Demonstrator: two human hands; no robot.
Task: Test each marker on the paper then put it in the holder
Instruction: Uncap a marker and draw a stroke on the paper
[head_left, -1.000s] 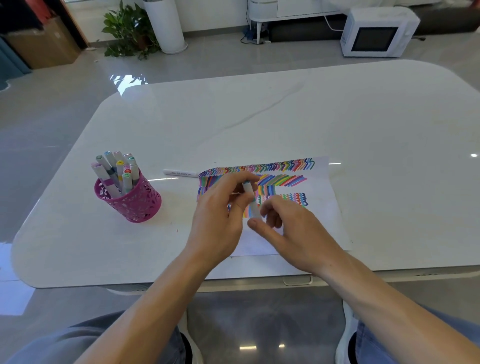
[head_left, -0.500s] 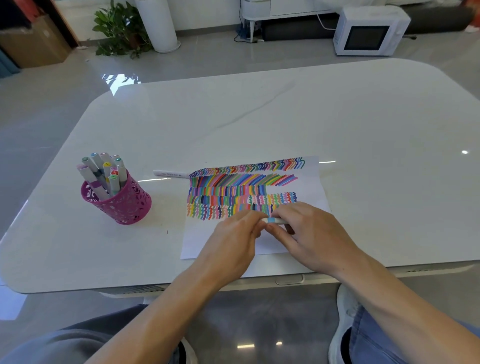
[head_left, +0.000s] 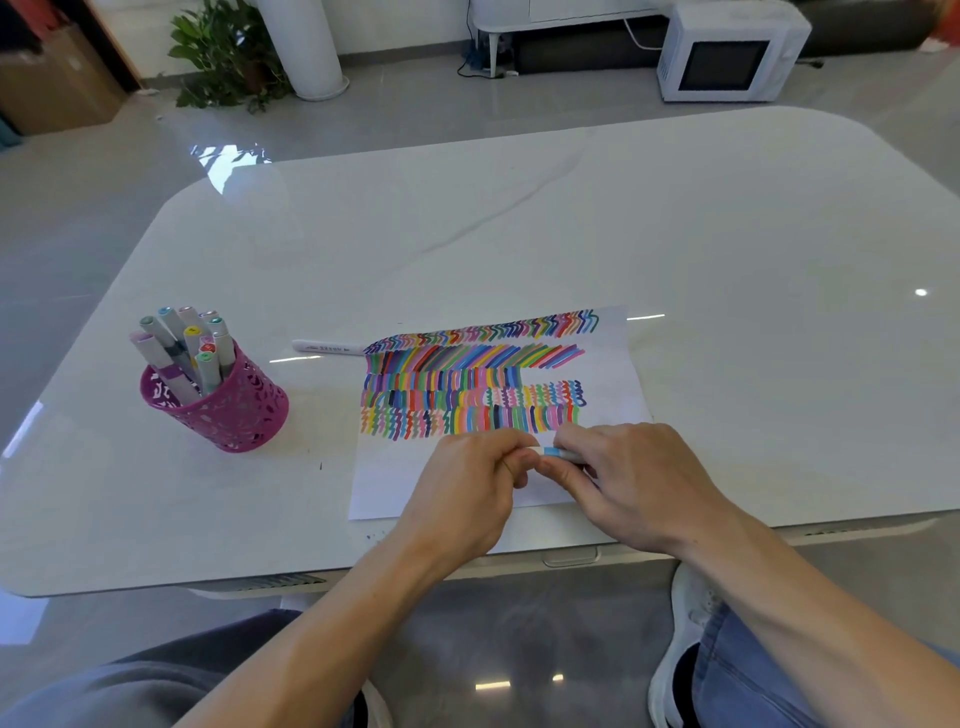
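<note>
A white marker with a light-blue band (head_left: 551, 452) lies level between my two hands, just above the lower blank part of the paper (head_left: 618, 374). My left hand (head_left: 467, 493) pinches its left end, and my right hand (head_left: 631, 480) grips its body. Most of the marker is hidden by my fingers. The paper carries several rows of coloured test strokes. A pink perforated holder (head_left: 231, 410) stands to the left with several capped markers (head_left: 184, 348) in it. One more white marker (head_left: 327, 347) lies on the table by the paper's top left corner.
The white glossy table (head_left: 519, 223) has its front edge just under my wrists. On the floor beyond stand a white microwave (head_left: 727, 52), a potted plant (head_left: 223, 57) and a white cylinder (head_left: 306, 47).
A second ago the marker stood upright higher over the strokes. Both hands have since brought it down and level over the blank part of the paper. Little has moved in the last half second.
</note>
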